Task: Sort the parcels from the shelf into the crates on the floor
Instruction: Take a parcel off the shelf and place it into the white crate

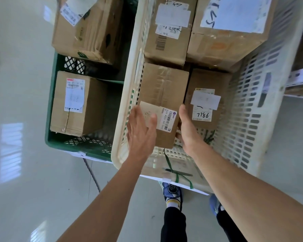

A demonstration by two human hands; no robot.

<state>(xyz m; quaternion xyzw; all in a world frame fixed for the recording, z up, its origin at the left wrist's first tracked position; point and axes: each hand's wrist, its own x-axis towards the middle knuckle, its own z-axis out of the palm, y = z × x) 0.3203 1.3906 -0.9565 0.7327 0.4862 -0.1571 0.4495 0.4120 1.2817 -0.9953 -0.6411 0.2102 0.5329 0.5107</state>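
Placing step, it seems: the brown cardboard parcel with a barcode label (163, 95) sits low in the cream slatted plastic crate (122, 119), left hand (141, 130) flat against it, right hand (187, 130) cupping its edge; next, both should let go.

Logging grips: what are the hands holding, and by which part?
A cardboard parcel, by its near end: left hand on its left side, right hand on its right.
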